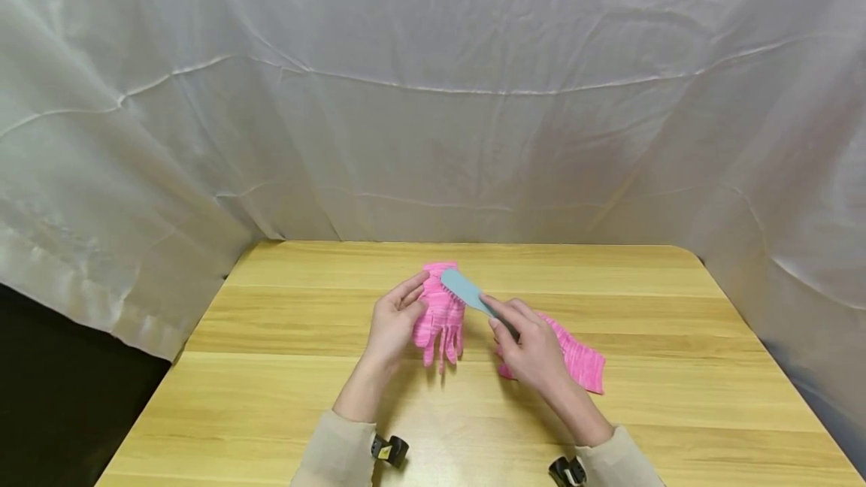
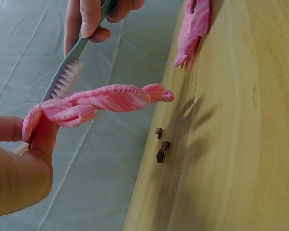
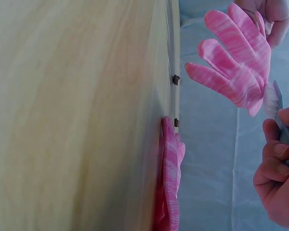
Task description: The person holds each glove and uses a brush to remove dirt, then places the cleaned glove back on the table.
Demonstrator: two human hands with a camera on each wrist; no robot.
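My left hand point(image 1: 395, 322) pinches a pink streaked knit glove point(image 1: 443, 310) and holds it up above the table, its fingers hanging down in the head view. In my right hand point(image 1: 534, 344) is a blue-grey brush point(image 1: 465, 290), gripped by its handle. The brush's pale bristles point(image 2: 65, 82) touch the glove near my left thumb, as the left wrist view shows. A second pink glove point(image 1: 582, 363) lies on the table under my right hand, which covers part of it in the head view.
The wooden table point(image 1: 271, 382) has a pale sheet point(image 1: 433, 134) hanging behind it. A few small dark brown lumps point(image 2: 161, 151) lie on the tabletop in the left wrist view. Black wrist cameras point(image 1: 390, 451) sit at both sleeves.
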